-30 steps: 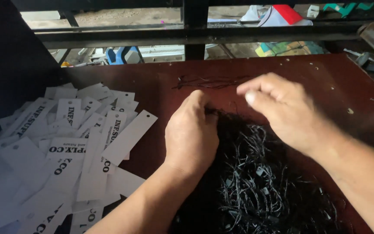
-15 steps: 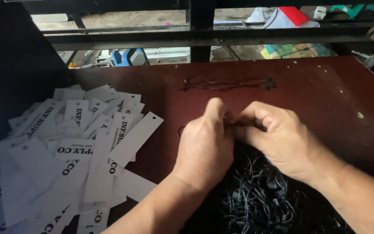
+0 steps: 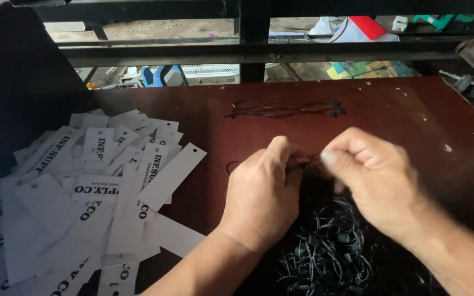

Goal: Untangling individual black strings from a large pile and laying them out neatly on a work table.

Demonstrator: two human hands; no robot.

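Observation:
My left hand (image 3: 261,192) and my right hand (image 3: 374,178) meet over the far edge of a tangled heap of black string loops (image 3: 330,246) on the dark red tabletop (image 3: 401,109). Both hands pinch at thin black strings (image 3: 305,160) between their fingertips, the thumbs and forefingers almost touching. A short bundle of black strings (image 3: 286,108) lies straightened out on the table beyond the hands. The part of the heap under my hands is hidden.
A wide pile of white paper tags with black print (image 3: 83,192) covers the table's left side, each tag with a punched hole. A dark panel (image 3: 12,93) stands at the far left. Black metal bars (image 3: 259,52) run along the table's far edge, with clutter behind them.
My right hand came down from above the heap and closed in on my left hand. Both hands now pinch strings together at the heap's far edge.

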